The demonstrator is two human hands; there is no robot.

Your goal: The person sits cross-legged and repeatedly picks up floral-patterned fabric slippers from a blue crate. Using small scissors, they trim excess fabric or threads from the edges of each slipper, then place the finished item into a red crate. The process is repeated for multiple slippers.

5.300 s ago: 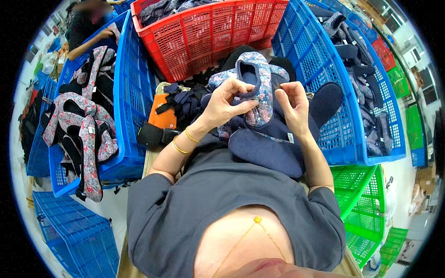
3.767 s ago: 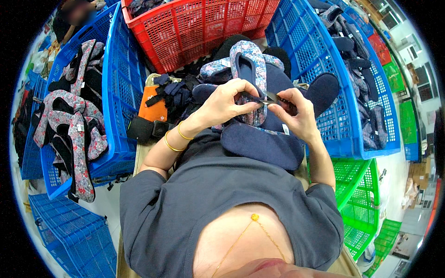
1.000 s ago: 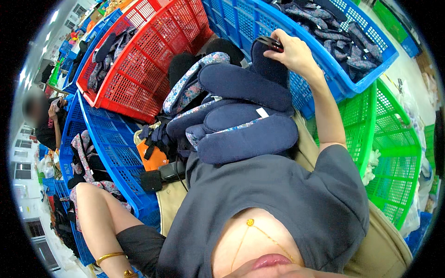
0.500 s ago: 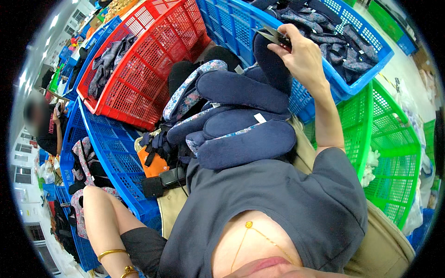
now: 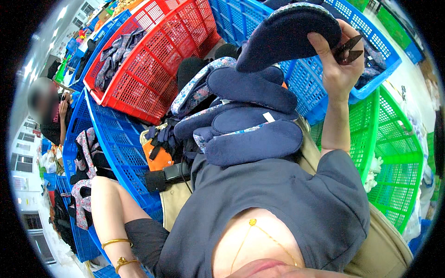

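My right hand (image 5: 340, 60) grips a navy slipper (image 5: 287, 39) by one end, its thumb on the dark fuzzy sole and a floral edge along the top. Dark thread snips (image 5: 348, 51) are tucked in the same hand, blades pointing right. Below it, a pile of navy slippers with floral linings (image 5: 252, 143) lies against my front, a white tag showing on one. My left arm (image 5: 109, 208), with gold bracelets, bends down along the left side. The left hand is out of the picture.
A blue crate (image 5: 394, 65) of slippers stands behind my right hand. The red crate (image 5: 153, 60) holds grey-blue floral pieces. Green crates (image 5: 394, 171) are at my right, and a long blue crate (image 5: 116, 148) at my left. Another person (image 5: 51, 111) stands far left.
My right hand has moved rightward and lifted a slipper clear of the pile's far end, turning it crosswise. The snips now point right instead of left. The view has shifted slightly.
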